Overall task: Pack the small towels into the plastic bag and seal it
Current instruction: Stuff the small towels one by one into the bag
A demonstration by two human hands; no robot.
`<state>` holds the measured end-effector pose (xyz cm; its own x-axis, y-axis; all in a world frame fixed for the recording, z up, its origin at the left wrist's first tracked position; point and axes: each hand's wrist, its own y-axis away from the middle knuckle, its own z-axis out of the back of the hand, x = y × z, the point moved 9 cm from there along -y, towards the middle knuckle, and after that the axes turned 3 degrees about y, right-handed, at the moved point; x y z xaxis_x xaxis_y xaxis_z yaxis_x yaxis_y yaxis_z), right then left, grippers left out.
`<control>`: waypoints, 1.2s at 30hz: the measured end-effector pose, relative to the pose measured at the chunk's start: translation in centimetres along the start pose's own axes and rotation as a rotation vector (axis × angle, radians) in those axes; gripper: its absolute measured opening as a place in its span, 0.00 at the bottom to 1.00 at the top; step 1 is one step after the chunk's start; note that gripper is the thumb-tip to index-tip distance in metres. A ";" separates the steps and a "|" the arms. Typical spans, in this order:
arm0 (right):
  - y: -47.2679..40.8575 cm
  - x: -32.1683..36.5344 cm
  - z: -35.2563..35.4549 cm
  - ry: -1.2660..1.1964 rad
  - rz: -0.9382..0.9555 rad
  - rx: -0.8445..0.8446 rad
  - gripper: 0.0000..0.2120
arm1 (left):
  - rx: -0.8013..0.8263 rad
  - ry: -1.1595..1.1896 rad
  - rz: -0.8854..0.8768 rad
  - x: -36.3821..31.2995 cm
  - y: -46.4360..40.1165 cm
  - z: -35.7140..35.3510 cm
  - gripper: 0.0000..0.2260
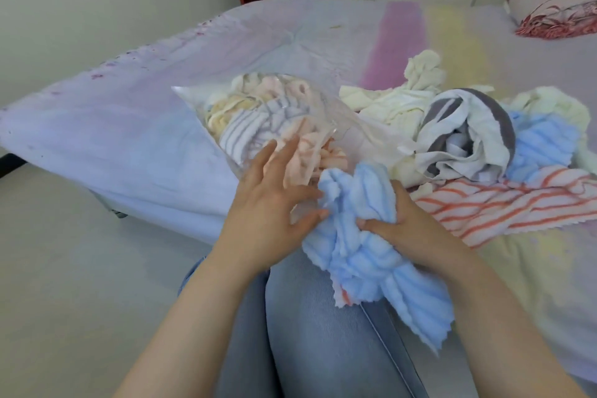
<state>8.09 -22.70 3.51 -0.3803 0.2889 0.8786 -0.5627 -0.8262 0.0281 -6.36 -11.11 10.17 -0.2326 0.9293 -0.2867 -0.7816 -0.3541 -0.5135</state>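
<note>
Gripping blue towel [361, 236] at plastic bag [258, 119] mouth.

Blue towel [365, 229]: fluffy ribbed cloth, pinked edges. Plastic bag [268, 126]: clear, glossy, crinkled film. Bedsheet [145, 126]: smooth matt cloth. Jeans [323, 333]: faded denim. Far right pillow [555, 0]: printed cloth.

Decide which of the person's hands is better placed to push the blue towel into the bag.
Probably the right hand: it already grips the blue towel, while the left hand rests at the plastic bag mouth.
</note>
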 end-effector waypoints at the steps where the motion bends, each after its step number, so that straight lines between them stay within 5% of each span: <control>1: -0.5 0.3 0.0 0.064 0.007 0.019 0.16 | 0.086 -0.084 -0.006 0.4 -0.1 -1.5 0.17; 4: -1.8 -0.1 -0.1 0.218 -0.056 0.058 0.26 | 0.143 -0.137 0.006 0.8 -1.4 -2.9 0.27; 9: -2.7 1.1 -1.1 0.226 -0.007 0.111 0.29 | -0.111 -0.028 0.031 1.3 -5.7 1.9 0.29; 12: -3.6 2.1 -0.2 0.117 -0.014 -0.019 0.27 | -0.048 -0.006 -0.005 1.0 -7.1 2.1 0.33; 15: -4.9 4.9 0.7 -0.254 0.023 -0.215 0.25 | -0.041 0.054 -0.070 0.3 -7.6 2.5 0.35; 18: -7.3 8.3 -1.1 -0.205 0.095 -0.266 0.18 | -0.006 0.240 0.003 0.3 -7.6 2.5 0.35; 21: -9.0 10.8 -4.2 -0.430 0.129 0.001 0.15 | -0.034 0.365 0.075 1.0 -7.6 4.1 0.36; 23: -8.6 11.5 -6.5 -0.775 0.179 0.328 0.26 | -0.035 0.402 0.100 1.7 -7.5 5.3 0.37; 25: -7.7 10.9 -8.2 -0.640 0.210 0.454 0.37 | -0.004 0.417 0.124 2.1 -7.4 5.7 0.38; 28: -8.6 8.8 -8.0 0.192 0.176 0.167 0.47 | 0.080 0.416 0.132 2.0 -6.9 4.7 0.40; 30: -8.6 9.3 -7.2 0.096 0.139 0.059 0.41 | 0.087 0.431 0.127 2.1 -6.7 4.4 0.40; 33: -9.1 9.5 -5.0 -0.313 0.041 -0.215 0.14 | 0.079 0.460 0.126 1.9 -6.7 4.7 0.39; 36: -10.3 10.1 -3.2 -0.363 0.036 -0.597 0.05 | 0.062 0.485 0.135 1.0 -6.8 4.7 0.37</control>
<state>7.68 -9.70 10.60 -0.1953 0.0002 0.9808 -0.9008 -0.3954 -0.1793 -4.02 -7.26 17.21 -0.0496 0.7148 -0.6976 -0.7997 -0.4468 -0.4010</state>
